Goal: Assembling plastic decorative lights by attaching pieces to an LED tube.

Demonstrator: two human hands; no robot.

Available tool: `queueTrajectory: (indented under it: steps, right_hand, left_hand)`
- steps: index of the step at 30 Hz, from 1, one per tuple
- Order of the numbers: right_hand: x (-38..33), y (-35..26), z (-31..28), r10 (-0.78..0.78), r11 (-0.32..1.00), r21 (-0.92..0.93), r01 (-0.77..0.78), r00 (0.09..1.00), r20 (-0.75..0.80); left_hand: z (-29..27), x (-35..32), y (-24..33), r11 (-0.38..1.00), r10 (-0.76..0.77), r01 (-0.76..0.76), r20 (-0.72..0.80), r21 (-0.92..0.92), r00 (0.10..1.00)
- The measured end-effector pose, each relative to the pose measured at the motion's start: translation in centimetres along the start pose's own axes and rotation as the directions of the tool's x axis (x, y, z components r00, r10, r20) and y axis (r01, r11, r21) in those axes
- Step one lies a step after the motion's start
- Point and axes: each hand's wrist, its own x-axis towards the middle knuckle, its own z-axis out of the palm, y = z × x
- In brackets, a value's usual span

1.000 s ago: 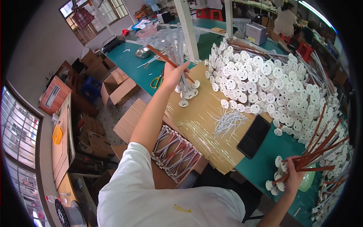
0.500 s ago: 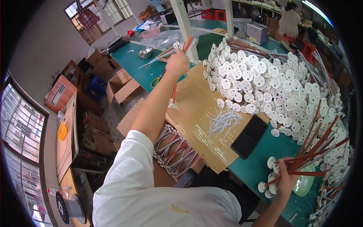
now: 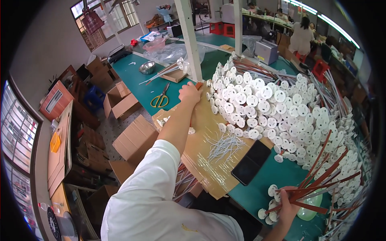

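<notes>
Brown strips [image 3: 302, 193], with a greyish one among them, fan from the right hand [image 3: 287, 207], whose fingers wrap firmly around the bundle above the bench's near edge; its white discs [image 3: 272, 189] cluster on the thumb side. The left hand [image 3: 189, 93] is curled at the far edge of the taped cardboard sheet [image 3: 199, 150], a brown strip end [image 3: 199, 85] just past its fingers. I cannot tell whether it grips that strip, since the fingertips are hidden.

A second ago the left hand held a bundle upright; now it is low against the sheet, with a few discs [image 3: 163, 121] lying by the sheet's left edge. That suggests the left-hand bundle is being laid down, while the right-hand one stays held.

White ties [image 3: 227, 146] lie on the sheet, and a black phone [image 3: 251, 162] just beside it. A large heap of disc-ended strips [image 3: 261, 100] covers the right part of the green bench [image 3: 257, 205].

Among the containers, a shallow cardboard tray [image 3: 175, 75] near the far post has disc-ended strips lying across it. The metal bowl [image 3: 147, 67] stands near it, its contents unclear. Below the bench's near edge, partly behind the sleeve, an open carton [image 3: 196, 190] holds more brown and grey strips
</notes>
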Motion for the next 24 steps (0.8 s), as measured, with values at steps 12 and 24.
queueTrajectory:
  steps: [12,24]
  right_hand:
    - [-0.2,0.2,0.0,-0.073,0.995,0.061,0.076,0.996,-0.048]
    - [5.8,-1.2,-0.1,-0.336,0.941,0.032,0.336,0.942,-0.011]
  left_hand:
    - [-9.4,-9.5,-10.2,0.844,0.426,-0.527,-0.474,-0.1,0.771]
    - [-3.1,-28.8,3.5,0.123,0.883,-0.802,-0.305,-0.585,0.358]
